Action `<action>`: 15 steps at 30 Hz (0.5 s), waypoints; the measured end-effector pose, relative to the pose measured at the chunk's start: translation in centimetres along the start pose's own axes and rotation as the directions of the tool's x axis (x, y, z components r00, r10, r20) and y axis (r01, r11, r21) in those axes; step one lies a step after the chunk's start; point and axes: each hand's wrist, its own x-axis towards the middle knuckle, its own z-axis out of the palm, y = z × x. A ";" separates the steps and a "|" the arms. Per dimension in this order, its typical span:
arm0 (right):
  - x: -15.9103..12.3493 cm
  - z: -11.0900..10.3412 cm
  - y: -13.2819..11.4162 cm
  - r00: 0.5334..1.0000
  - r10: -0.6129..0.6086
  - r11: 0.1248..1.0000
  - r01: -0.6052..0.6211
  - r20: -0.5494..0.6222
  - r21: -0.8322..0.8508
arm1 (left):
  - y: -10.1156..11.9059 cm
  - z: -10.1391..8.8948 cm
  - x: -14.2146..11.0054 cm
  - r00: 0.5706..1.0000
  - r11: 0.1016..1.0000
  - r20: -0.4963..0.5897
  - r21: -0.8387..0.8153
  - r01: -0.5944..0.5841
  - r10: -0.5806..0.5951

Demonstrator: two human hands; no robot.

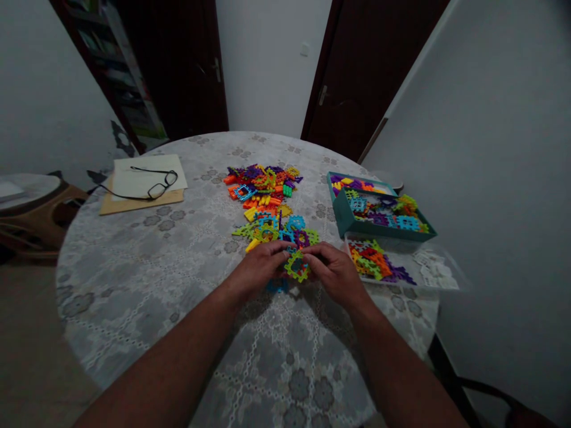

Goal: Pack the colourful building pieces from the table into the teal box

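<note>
In the lower centre of the frame, the left hand (265,267) and the right hand (332,270) meet, the fingertips of both pinched on the edges of a lime-green frame (293,275), a squarish plastic ring with blocky teeth and an open middle. The fingers cover parts of its sides; blue and red bits show behind it, too small to tell whether they are joined to it.

Just above the hands, a heap of pieces (263,181) runs up the centre: toothed plates, star-like shapes and stubby blocks in purple, orange, yellow and blue, overlapping so that many outlines are lost.

Right of centre, a teal box (370,229) with smooth, straight walls holds more plastic pieces. Below it, a clear tray (379,282) carries flat, notched ones; the white pale-patterned item (430,270) at its right is hard to make out.

At left, thin-rimmed glasses (157,190) lie on white paper (127,185) over a tan sheet (134,206). The round table (147,261) wears a grey flowered cloth. Both forearms are cut off at the bottom edge; the upper-left bookshelf (111,71) is dim.
</note>
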 end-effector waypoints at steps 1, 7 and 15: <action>0.1 0.1 0.0 0.998 -0.054 0.997 0.054 -0.019 -0.049 | -0.1 0.0 0.0 1.000 1.000 0.009 -0.014 -0.002 0.002; 0.3 0.5 -0.3 0.978 -0.206 0.962 0.195 -0.040 -0.193 | 0.0 0.3 -0.3 0.996 0.998 0.084 0.046 -0.044 0.040; 1.0 -2.4 1.3 0.992 -0.089 0.894 0.040 -0.090 -0.447 | 1.0 -0.4 0.1 0.989 0.993 -0.140 -0.093 -0.067 0.053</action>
